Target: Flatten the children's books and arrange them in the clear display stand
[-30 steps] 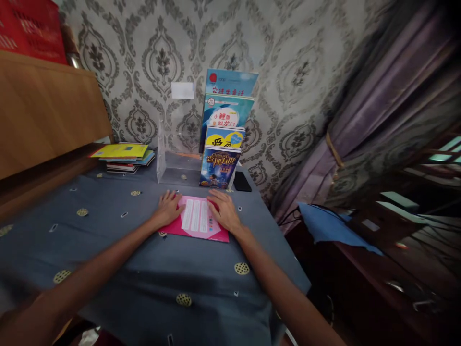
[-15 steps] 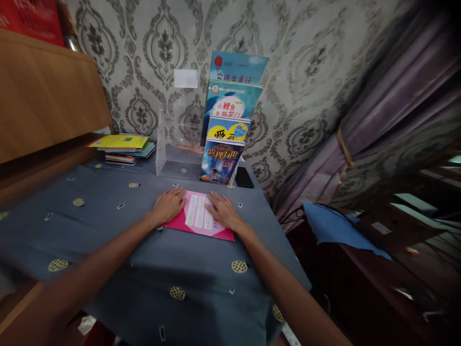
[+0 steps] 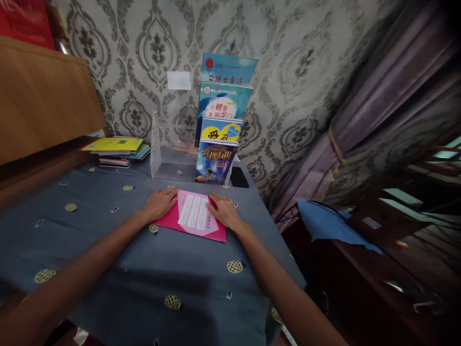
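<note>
A pink book [image 3: 198, 228] with white text panels lies flat on the cloth-covered table. My left hand [image 3: 161, 203] rests along its left side, fingers stretched forward and fingertips at the far left corner. On the right side, my right hand [image 3: 225, 210] lies over the edge, fingers extended, the thumb apart and touching the cover. Both palms face down. Beyond the book stands a clear acrylic rack [image 3: 171, 170], with several books in its right part; a dark blue book [image 3: 215, 161] is in front.
Yellow-topped books are stacked [image 3: 117, 144] at the back left, below a wooden cabinet [image 3: 46, 86]. A black phone [image 3: 239, 177] lies right of the rack. Past the table's right edge are a purple curtain [image 3: 356, 110] and a blue cloth [image 3: 331, 226] on dark furniture.
My right hand has slid slightly outward over the pink book, uncovering more of its cover. My left hand stays at the left side. The whole view has shifted a little.
</note>
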A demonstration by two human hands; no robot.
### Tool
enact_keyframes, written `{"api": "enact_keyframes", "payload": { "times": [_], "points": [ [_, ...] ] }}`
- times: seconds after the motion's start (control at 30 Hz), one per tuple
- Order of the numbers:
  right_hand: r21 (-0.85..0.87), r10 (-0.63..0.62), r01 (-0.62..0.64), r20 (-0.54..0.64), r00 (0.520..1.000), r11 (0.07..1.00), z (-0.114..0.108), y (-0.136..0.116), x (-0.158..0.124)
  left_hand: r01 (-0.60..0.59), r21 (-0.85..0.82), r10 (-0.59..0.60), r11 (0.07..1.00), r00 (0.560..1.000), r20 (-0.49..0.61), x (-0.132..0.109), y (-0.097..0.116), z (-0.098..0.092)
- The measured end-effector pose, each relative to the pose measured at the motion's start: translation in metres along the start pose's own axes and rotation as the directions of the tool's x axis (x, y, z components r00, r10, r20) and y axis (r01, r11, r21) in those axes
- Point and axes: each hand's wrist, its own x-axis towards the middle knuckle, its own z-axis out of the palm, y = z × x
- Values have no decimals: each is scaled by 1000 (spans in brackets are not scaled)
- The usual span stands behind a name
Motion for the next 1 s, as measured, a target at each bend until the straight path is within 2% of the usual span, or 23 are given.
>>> {"api": "enact_keyframes", "payload": {
  "times": [0.13, 0.2, 0.3, 0.47, 0.57, 0.8, 1.0],
  "points": [
    [-26, 76, -76, -24, 997, 997, -11, -7, -2, -178, 65, 175, 982, 983, 56, 24, -12, -5],
    [-14, 108, -108, -26, 994, 994, -14, -9, -3, -224, 139, 218, 965, 974, 56, 35, -15, -10],
    [18, 108, -108, -7, 994, 994, -18, -10, -8, -152, 228, 148, 962, 988, 33, 44, -14, -17],
    [265, -133, 130, -7, 991, 956, -18, -12, -14, -38, 249, 32, 968, 999, 28, 44, -11, -23],
    [366, -208, 196, -7, 978, 910, -14, -14, -14, 7, 238, -12, 971, 1000, 20, 41, -10, -24],
    [385, -228, 206, 11, 974, 900, -9, -17, -14, 130, 152, -129, 980, 992, -17, 40, -12, -29],
    [363, -224, 214, -16, 975, 907, -5, -16, -12, 215, 89, -219, 973, 975, 31, 27, -37, -57]
  ]
}}
